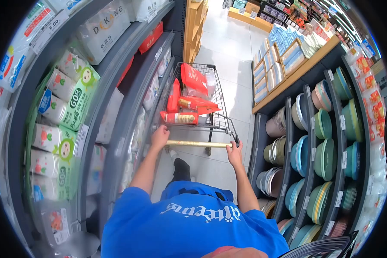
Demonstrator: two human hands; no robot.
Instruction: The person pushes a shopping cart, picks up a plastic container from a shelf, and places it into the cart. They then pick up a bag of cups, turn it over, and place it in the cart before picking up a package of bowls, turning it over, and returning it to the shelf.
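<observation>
A wire shopping cart [219, 92] stands in the aisle in front of me, with its pale yellow handle bar [197, 143] running across between my hands. My left hand [160, 136] is closed at the bar's left end, close to the shelf edge. At the opposite end, my right hand [234, 153] curls round the bar beside its black end piece. Inside the basket lie several red packages, among them an upright red bag [194, 78] at the back and a red pack with a clear window [179, 118] near the handle.
Shelves on the left hold green packs of paper cups [66, 112] and a white bag [103, 30]. To the right, shelves carry stacked basins [324, 159] and bins [276, 151]. A wooden-edged display [296, 64] stands farther ahead. Pale tiled floor [228, 43] runs forward beyond the cart.
</observation>
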